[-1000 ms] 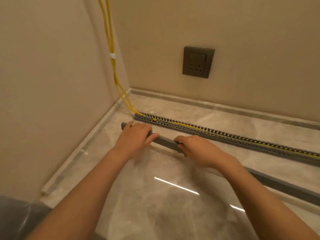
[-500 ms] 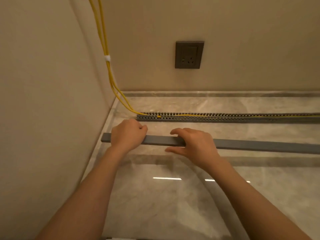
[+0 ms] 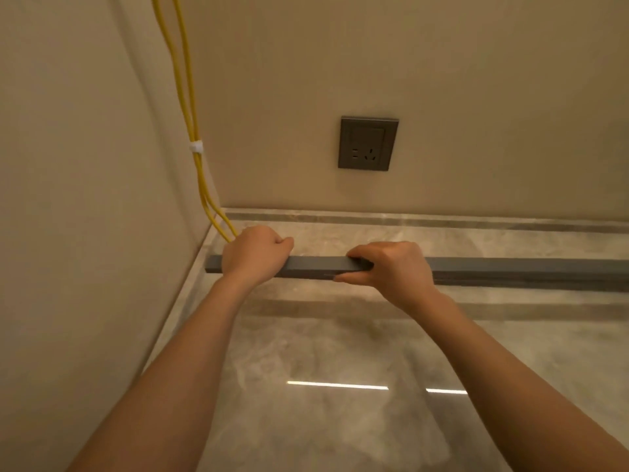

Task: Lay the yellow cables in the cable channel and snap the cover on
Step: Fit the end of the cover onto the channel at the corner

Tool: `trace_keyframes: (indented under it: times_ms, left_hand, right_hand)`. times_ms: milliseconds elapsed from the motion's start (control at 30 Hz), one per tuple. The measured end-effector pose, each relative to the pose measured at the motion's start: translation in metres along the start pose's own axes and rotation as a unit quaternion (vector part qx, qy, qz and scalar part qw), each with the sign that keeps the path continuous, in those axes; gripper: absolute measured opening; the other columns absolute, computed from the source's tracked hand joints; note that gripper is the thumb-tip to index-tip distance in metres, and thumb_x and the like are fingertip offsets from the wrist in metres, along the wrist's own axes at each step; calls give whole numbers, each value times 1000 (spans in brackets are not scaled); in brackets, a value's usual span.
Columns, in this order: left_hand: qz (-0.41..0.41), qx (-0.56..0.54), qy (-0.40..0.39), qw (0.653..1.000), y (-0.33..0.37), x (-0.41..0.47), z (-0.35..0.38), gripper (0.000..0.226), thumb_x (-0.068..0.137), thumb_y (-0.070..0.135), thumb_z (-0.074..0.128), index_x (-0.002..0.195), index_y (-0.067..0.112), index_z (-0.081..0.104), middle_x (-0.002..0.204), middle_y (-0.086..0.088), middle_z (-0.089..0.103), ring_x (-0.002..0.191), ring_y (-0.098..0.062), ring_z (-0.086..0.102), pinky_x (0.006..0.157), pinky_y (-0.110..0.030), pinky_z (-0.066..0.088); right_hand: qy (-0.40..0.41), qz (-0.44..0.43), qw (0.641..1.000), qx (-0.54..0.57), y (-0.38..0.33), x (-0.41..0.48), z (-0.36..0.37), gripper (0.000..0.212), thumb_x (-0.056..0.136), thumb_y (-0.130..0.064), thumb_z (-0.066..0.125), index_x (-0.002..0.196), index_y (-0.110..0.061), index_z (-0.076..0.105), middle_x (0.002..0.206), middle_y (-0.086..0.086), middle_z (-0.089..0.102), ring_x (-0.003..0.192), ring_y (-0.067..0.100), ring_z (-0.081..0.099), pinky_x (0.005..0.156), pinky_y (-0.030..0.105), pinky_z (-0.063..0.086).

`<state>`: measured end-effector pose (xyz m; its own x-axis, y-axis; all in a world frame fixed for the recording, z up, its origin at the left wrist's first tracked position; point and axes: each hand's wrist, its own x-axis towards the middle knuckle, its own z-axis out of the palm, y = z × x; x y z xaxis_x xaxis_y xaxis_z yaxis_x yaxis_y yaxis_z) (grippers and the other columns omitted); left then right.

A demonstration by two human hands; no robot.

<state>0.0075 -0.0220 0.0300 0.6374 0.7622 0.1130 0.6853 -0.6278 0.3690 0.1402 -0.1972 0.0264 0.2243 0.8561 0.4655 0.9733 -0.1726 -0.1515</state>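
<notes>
Left grip (image 3: 253,255) and right grip (image 3: 391,267) clasp the grey cover (image 3: 316,266) (its left end near the side wall (image 3: 85,199)).

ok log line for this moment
left hand: grips cover | right hand: pinches cover | yellow cables: hang behind left hand

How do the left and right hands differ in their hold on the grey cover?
The left hand wraps the grey cover in a fist near its left end; the right hand sits further right, thumb stretched along the near edge. Both grip the same cover.
</notes>
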Motion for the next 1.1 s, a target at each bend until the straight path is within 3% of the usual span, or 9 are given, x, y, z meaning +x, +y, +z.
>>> trace_keyframes:
  times_ms: [267, 333, 467, 633, 733, 800, 867, 967, 1100]
  left_hand:
    - [22, -12, -1, 1000, 3, 32, 35, 59, 92, 40, 45, 39, 15, 37, 39, 1, 38, 43, -20, 45, 43, -25, 27]
    - [52, -14, 23, 998, 2, 33, 45, 55, 93, 38, 46, 43, 16, 44, 48, 0, 45, 57, -18, 48, 49, -28, 32]
    - [105, -71, 48, 991, -5, 36, 62, 37, 92, 26, 54, 62, 5, 61, 82, -2, 56, 86, -15, 44, 75, -29, 39]
    - [127, -109, 87, 982, -9, 37, 65, 30, 86, 17, 65, 62, -1, 67, 78, -2, 52, 82, -17, 49, 70, -16, 29]
    - [140, -125, 101, 977, -10, 33, 61, 24, 83, 14, 69, 64, 0, 67, 77, -7, 56, 80, -20, 52, 71, -19, 35]
    - [143, -133, 155, 968, -14, 28, 55, 11, 79, 11, 71, 73, 3, 69, 81, -8, 59, 84, -23, 53, 76, -25, 40]
    - [87, -125, 254, 955, -22, 24, 51, 10, 75, 10, 73, 83, 6, 68, 89, -9, 61, 92, -27, 53, 84, -32, 40]
    - [-95, -162, 351, 917, -34, 18, 45, 32, 69, 11, 74, 97, 5, 58, 102, -13, 57, 98, -32, 50, 87, -30, 34]
    - [-272, -347, 234, 867, -43, 16, 45, 50, 75, 13, 73, 117, 5, 47, 107, -7, 55, 95, -19, 53, 76, -25, 39]
  right_hand:
    - [16, -8, 1000, -16, 41, 11, 35, 40, 75, -52, 66, 70, -12, 70, 54, 5, 62, 48, 22, 58, 44, 33, 48]
    - [31, -4, 999, -14, 45, 9, 43, 38, 73, -49, 71, 70, -12, 70, 55, 5, 63, 49, 23, 59, 43, 32, 49]
    - [45, -34, 998, -21, 48, 7, 55, 34, 71, -44, 76, 70, -10, 70, 65, 5, 67, 60, 22, 63, 47, 29, 50]
    - [24, -29, 999, -19, 49, 8, 66, 32, 77, -42, 72, 77, -10, 70, 70, 6, 67, 58, 23, 61, 48, 31, 50]
    - [8, -31, 999, -10, 48, 11, 69, 32, 77, -42, 71, 79, -10, 71, 67, 6, 67, 56, 23, 61, 49, 32, 51]
    - [-2, -35, 999, -12, 49, 13, 68, 31, 76, -41, 72, 79, -10, 71, 66, 6, 66, 55, 23, 60, 48, 31, 50]
    - [-14, -40, 999, -19, 49, 13, 66, 31, 76, -41, 72, 80, -10, 70, 67, 5, 66, 56, 22, 60, 47, 31, 50]
    - [-31, -42, 998, -24, 48, 12, 65, 31, 77, -41, 71, 86, -11, 71, 73, 4, 67, 60, 22, 61, 49, 32, 51]
    - [-59, -27, 998, -15, 46, 12, 63, 32, 76, -40, 72, 94, -14, 70, 83, 3, 69, 72, 22, 63, 53, 32, 51]
